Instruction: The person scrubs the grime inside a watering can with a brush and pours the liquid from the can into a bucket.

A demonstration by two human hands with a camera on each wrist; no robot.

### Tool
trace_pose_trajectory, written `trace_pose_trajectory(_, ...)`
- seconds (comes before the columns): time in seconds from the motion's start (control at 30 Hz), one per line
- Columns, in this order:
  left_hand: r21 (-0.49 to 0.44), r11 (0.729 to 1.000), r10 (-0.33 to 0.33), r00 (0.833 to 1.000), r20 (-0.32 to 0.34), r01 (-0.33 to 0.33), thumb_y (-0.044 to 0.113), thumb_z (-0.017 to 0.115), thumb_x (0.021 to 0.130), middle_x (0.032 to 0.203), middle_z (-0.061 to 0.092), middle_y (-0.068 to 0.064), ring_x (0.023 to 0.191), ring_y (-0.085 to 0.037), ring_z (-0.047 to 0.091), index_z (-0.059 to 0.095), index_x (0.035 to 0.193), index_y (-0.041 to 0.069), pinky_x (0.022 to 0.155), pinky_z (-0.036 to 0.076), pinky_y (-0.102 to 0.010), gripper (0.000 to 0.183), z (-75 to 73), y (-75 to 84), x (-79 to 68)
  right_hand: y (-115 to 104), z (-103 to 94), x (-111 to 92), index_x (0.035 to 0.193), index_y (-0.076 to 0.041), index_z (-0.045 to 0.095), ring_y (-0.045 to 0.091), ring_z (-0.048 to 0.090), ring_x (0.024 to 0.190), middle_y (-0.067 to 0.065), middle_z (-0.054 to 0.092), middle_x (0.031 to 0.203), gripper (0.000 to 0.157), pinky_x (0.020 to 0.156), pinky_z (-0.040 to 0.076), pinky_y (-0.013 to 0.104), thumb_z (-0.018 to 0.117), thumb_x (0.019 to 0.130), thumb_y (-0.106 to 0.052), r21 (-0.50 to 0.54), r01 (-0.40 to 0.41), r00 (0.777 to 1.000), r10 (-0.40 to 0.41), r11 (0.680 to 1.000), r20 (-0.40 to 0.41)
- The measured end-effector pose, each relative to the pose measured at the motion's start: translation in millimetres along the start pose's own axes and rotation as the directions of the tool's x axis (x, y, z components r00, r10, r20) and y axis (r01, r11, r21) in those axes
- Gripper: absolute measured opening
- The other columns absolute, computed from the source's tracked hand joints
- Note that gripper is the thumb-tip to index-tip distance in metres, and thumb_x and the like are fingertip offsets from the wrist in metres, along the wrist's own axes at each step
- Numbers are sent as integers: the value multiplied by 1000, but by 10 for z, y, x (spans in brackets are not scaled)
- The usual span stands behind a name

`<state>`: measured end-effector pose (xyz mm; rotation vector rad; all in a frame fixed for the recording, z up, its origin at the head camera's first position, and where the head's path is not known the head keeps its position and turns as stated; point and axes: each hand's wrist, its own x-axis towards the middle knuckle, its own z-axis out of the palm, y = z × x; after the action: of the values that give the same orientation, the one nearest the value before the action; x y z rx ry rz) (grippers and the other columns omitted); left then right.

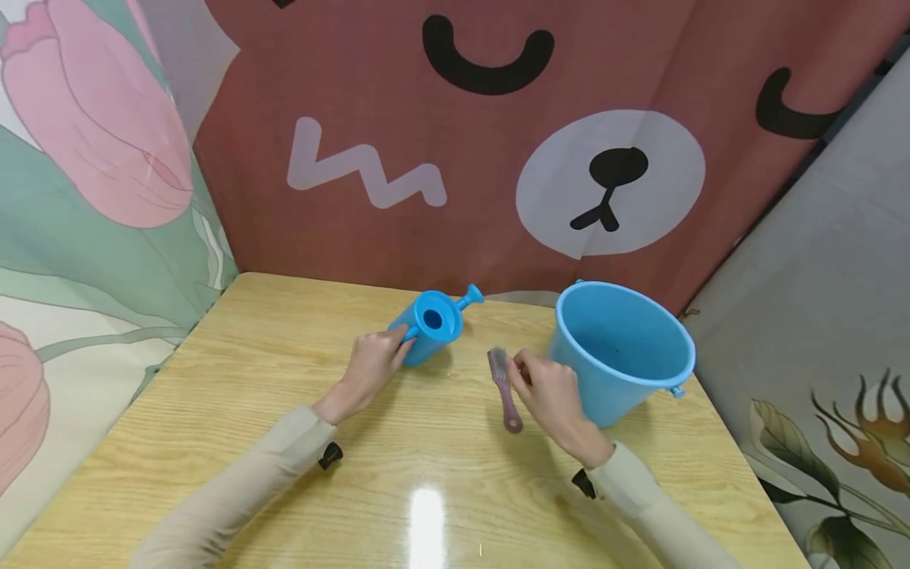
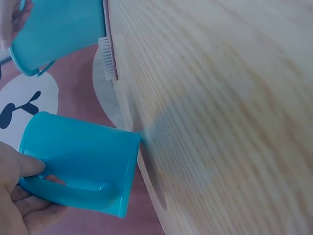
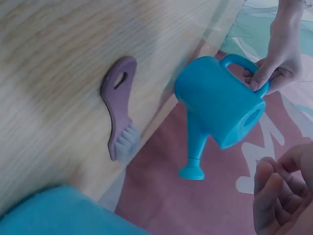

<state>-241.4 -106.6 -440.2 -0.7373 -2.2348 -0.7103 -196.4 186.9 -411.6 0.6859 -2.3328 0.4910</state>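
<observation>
A blue toy watering can has its spout pointing away to the right, its base close over the table. My left hand grips its handle, the thumb at the handle's upper end in the left wrist view. A purple brush with pale bristles lies bristles up on the table, to the right of the can. Between the brush and a large blue bucket hovers my right hand. Its fingers are loosely bent and hold nothing.
The bucket stands upright at the right on the wooden table, a small knob on its rim. A brown cloth with a bear face hangs behind the table. Patterned cloths hang at the left and right.
</observation>
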Motion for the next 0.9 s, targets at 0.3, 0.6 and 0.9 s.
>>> trace_pose_trajectory(0.3,-17,1000,-15,1000,4,15,5,72,91,68,63,-8,63,-20,66,54,76,6,53,52,-36,23,31,6,43,43,-187,7,77,-8,63,3,45,44,-5,53,55,13,40,35,21,64,90,-10,-18,158,978,-159,987,-134)
trace_pose_trajectory(0.6,-30,998,-46,999,13,46,7,68,94,68,61,-6,63,-17,64,57,81,5,55,53,-35,17,22,-25,14,156,-319,-30,77,-6,64,12,48,43,0,56,56,25,38,37,30,55,96,-20,-56,185,904,-192,981,-382)
trace_pose_trajectory(0.9,-55,998,-23,1000,-13,22,9,68,94,68,62,-5,66,-19,68,58,83,6,59,56,-37,16,8,-43,47,253,-419,-50,70,-3,62,14,45,40,3,53,53,31,37,34,28,57,95,-19,-65,226,816,-226,972,-532)
